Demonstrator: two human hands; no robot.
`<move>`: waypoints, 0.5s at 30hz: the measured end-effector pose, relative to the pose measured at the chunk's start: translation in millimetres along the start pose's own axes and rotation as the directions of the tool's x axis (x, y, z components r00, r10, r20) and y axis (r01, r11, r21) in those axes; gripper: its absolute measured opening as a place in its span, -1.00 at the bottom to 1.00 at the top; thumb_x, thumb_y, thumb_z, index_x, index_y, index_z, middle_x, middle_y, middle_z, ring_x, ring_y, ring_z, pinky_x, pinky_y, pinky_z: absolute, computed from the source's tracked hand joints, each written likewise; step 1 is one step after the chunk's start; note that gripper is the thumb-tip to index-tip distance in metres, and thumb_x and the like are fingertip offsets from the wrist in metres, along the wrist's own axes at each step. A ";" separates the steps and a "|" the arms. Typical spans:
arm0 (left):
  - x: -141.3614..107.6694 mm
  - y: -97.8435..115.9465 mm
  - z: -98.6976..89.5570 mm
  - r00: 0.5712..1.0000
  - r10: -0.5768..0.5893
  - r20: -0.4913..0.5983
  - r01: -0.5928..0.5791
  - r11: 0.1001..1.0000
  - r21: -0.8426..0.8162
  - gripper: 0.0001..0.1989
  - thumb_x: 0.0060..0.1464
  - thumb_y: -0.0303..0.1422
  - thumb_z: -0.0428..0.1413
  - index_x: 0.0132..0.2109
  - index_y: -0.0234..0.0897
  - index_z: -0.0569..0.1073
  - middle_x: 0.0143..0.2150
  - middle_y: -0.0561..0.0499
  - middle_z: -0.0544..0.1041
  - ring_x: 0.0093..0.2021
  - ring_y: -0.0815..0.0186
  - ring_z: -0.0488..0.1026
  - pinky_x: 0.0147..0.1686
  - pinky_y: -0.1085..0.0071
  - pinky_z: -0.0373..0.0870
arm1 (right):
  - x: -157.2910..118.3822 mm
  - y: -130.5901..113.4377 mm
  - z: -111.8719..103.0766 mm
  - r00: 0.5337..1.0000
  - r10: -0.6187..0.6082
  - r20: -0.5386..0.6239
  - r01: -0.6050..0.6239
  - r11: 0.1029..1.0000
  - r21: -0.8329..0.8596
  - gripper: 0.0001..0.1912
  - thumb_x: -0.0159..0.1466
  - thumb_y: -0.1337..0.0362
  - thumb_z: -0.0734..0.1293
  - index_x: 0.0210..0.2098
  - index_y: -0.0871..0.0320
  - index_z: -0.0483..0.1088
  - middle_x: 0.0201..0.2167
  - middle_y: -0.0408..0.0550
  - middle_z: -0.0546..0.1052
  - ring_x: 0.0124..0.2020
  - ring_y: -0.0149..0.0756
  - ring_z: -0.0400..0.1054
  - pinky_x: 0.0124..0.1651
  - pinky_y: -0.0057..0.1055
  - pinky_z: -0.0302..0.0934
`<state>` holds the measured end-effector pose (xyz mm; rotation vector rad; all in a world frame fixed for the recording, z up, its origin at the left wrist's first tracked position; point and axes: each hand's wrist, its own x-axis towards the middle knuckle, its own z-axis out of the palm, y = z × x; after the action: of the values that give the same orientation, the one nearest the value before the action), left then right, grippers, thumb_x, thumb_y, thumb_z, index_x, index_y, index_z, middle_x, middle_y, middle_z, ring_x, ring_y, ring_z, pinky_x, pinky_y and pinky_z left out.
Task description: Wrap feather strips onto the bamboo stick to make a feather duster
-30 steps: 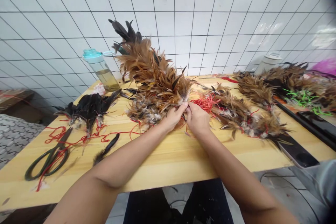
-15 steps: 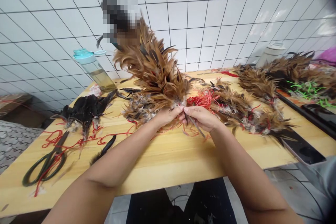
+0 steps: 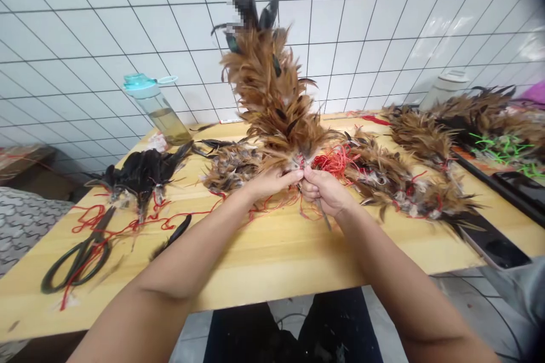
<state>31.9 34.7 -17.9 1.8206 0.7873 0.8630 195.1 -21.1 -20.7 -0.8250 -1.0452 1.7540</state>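
Observation:
A feather duster [image 3: 276, 88] with brown plumes and black tip feathers rises from my hands and leans slightly left. My left hand [image 3: 272, 182] is closed at its base, thumb against the lowest feathers. Closed around the thin stick [image 3: 326, 220] just below is my right hand [image 3: 327, 190], and the two thumbs meet. What the fingertips pinch there is partly hidden. Behind my right hand lies a tangle of red string [image 3: 334, 160]. Loose brown feather strips lie on both sides, one left [image 3: 232, 164] and one right [image 3: 385, 167].
Black scissors [image 3: 80, 258] lie at the left, near bundled black feathers [image 3: 145, 173]. A water bottle [image 3: 164, 116] stands behind them. At the right are a phone [image 3: 496, 244], more feathers with green ties [image 3: 498, 147] and a pale bottle [image 3: 445, 91]. A tiled wall [image 3: 361, 22] backs the wooden table [image 3: 293, 261].
The feather duster's top has swung right and now stands more upright. Both hands remain at its base, with the right fingers curled more tightly around the stick.

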 end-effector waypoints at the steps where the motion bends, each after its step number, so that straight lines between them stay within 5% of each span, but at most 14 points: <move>1: 0.4 -0.4 0.8 0.999 -0.005 0.034 0.006 0.999 -0.034 -0.65 -0.13 -0.09 0.28 -0.30 -0.29 0.58 -0.26 -0.06 0.58 -0.12 0.11 0.45 0.02 0.34 0.30 | 0.4 0.3 0.2 0.999 -0.018 -0.034 0.018 1.000 -0.024 -0.42 -0.02 -0.17 0.46 -0.53 0.13 0.12 -0.74 -0.41 0.00 -0.69 -0.62 -0.25 -0.59 -0.51 -0.37; 7: 2.0 -6.4 9.2 0.998 0.051 0.025 -0.051 0.999 -0.011 -0.59 0.09 -0.01 0.07 -0.42 -0.29 0.48 -0.34 -0.02 0.51 -0.25 0.25 0.39 -0.10 0.40 0.29 | 3.5 1.7 -3.1 0.975 -0.153 -0.164 0.121 0.974 -0.192 -0.45 -0.01 -0.21 0.41 -0.52 0.19 0.29 -0.76 -0.37 0.04 -0.69 -0.59 -0.23 -0.59 -0.47 -0.41; 11: 2.1 -6.8 11.7 0.999 0.049 0.023 -0.050 0.999 0.021 -0.50 0.16 0.02 -0.04 -0.47 -0.28 0.46 -0.45 0.03 0.46 -0.35 0.31 0.36 -0.19 0.44 0.28 | 3.6 1.0 -6.3 0.989 -0.107 -0.104 0.085 0.977 -0.198 -0.48 0.01 -0.18 0.39 -0.51 0.18 0.30 -0.75 -0.37 0.02 -0.69 -0.58 -0.25 -0.58 -0.48 -0.38; 15: 0.2 -7.9 13.9 0.995 -0.058 -0.079 0.060 0.998 0.030 -0.50 0.05 0.08 0.06 -0.53 -0.27 0.47 -0.47 0.03 0.49 -0.33 0.28 0.38 -0.18 0.45 0.30 | 3.8 2.5 -10.3 0.995 -0.088 -0.055 0.068 0.953 -0.295 -0.46 0.04 -0.22 0.35 -0.52 0.19 0.31 -0.75 -0.36 0.02 -0.68 -0.56 -0.23 -0.56 -0.47 -0.36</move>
<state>42.4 31.0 -29.4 1.7915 0.9043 0.8919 201.7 -15.0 -27.6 -1.0037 -1.2943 1.5147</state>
